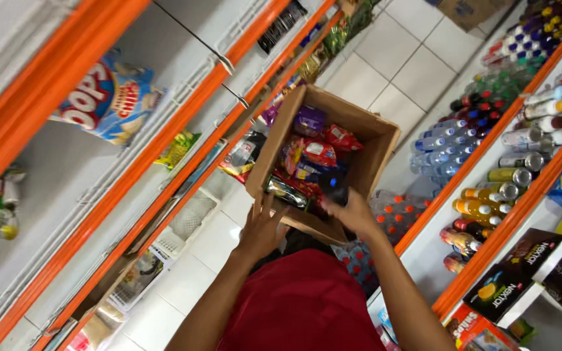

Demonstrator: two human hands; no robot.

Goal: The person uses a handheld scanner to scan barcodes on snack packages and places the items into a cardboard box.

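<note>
Meanwhile, at frame centre, the open brown cardboard box (372,140) sits full of colourful snack packets (313,156), the left hand (263,227) spread flat against its near wall, the right hand (352,213) curled over its rim, gripping a dark packet (334,185).

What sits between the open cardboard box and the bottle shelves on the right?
In the head view, between the cardboard box and the bottle shelves lies a plastic-wrapped pack of orange-capped bottles on the white tiled floor, beside the right hand.
</note>
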